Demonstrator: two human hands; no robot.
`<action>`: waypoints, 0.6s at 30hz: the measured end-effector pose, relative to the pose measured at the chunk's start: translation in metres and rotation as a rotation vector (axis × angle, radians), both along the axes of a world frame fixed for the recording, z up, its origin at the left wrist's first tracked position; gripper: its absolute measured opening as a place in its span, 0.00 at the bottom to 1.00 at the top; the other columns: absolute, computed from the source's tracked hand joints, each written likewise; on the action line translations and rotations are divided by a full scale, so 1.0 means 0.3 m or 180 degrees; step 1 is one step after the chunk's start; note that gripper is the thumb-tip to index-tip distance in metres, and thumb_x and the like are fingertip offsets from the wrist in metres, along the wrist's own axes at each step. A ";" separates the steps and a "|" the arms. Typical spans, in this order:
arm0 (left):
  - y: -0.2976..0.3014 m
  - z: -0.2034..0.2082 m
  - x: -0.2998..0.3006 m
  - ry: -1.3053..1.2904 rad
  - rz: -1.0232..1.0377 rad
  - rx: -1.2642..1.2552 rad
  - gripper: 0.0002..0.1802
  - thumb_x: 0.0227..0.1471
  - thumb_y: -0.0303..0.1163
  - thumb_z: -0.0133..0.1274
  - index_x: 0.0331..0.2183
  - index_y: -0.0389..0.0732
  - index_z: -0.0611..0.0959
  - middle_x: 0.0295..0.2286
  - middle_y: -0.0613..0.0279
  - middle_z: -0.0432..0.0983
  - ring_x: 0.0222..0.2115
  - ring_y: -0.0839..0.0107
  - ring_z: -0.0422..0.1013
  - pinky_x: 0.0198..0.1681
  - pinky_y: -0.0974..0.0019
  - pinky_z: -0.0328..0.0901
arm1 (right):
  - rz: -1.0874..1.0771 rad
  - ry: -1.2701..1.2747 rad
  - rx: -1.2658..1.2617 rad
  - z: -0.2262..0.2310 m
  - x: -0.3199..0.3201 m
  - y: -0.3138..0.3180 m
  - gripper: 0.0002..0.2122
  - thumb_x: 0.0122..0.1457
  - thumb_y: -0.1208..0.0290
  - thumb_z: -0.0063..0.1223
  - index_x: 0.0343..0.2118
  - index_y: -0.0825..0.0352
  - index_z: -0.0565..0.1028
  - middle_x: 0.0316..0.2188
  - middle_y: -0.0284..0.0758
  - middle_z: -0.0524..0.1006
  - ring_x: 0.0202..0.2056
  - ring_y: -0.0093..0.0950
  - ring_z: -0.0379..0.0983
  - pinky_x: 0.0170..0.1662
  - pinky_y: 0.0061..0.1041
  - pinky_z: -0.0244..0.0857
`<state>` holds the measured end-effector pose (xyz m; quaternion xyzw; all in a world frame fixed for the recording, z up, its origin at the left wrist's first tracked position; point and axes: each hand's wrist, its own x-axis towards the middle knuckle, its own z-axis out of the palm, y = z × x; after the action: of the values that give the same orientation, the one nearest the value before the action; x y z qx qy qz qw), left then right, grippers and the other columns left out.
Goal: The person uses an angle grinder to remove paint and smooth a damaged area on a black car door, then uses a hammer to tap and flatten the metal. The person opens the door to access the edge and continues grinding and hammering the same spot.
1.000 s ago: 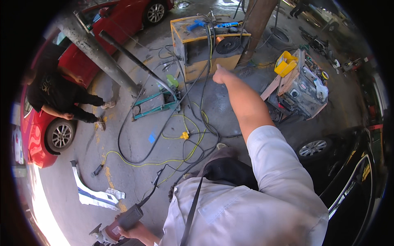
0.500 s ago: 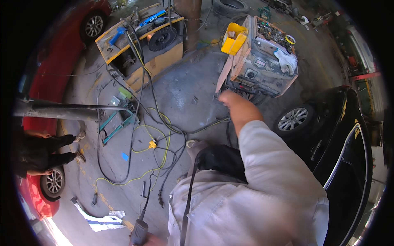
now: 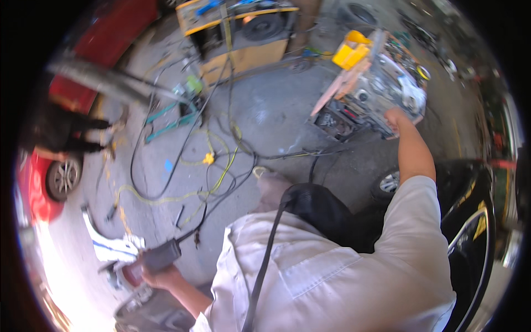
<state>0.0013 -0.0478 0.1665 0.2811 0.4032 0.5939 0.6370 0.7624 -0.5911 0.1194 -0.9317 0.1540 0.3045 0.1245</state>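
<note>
The left hand (image 3: 158, 276) has its grip wrapped around the power tool (image 3: 163, 256), low at the person's left side and just above a dark, bulky object (image 3: 152, 312). The right hand (image 3: 394, 119) is stretched well away to the right, its fingers seemingly curled, in front of a worn grey stand (image 3: 380, 91); blur there hides whether it touches the stand or holds anything.

With one hand alone bearing the tool, a twist of the wrist could tip its head into the dark object beneath and scuff either one. The cord (image 3: 191, 232) leads toward loose loops on the floor, so a foot or a sharp turn might snag it and tug the tool sideways. The yellow cable (image 3: 157, 195) and black hose (image 3: 181, 166) pose a tripping risk too.

The tool has a thick dark-grey body, a reddish middle section and a paler metallic head pointing left. Farther out lie a white curved panel (image 3: 105, 243), a green floor jack (image 3: 174, 120) and a wooden counter (image 3: 249, 62).
</note>
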 end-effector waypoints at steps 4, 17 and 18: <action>-0.168 -0.011 -0.072 -0.0255 -0.0308 -0.0046 0.30 0.47 0.40 0.61 0.51 0.34 0.77 0.44 0.53 0.78 0.46 0.58 0.75 0.55 0.55 0.70 | 0.1135 0.0561 0.0616 -0.130 -0.228 0.531 0.16 0.58 0.63 0.59 0.42 0.71 0.79 0.31 0.40 0.80 0.21 0.29 0.71 0.24 0.42 0.67; -0.616 0.053 -0.118 0.0879 0.1159 0.0633 0.32 0.45 0.30 0.56 0.54 0.37 0.72 0.47 0.55 0.71 0.46 0.61 0.71 0.54 0.52 0.68 | 0.7381 0.1519 0.2108 0.062 -1.585 1.570 0.22 0.60 0.61 0.55 0.56 0.66 0.73 0.44 0.49 0.82 0.48 0.50 0.77 0.50 0.48 0.71; -0.660 0.063 -0.095 0.0880 0.1204 0.0666 0.32 0.45 0.29 0.55 0.55 0.37 0.71 0.48 0.55 0.71 0.46 0.62 0.71 0.54 0.51 0.68 | 0.7630 0.1694 0.1912 0.066 -1.597 1.542 0.21 0.60 0.61 0.55 0.54 0.66 0.74 0.42 0.49 0.82 0.46 0.50 0.78 0.49 0.48 0.71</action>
<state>-0.0272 -0.2459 0.1854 0.3436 0.4683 0.6969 0.4208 0.2834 -0.1285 0.1391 -0.3313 -0.8398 0.4264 -0.0575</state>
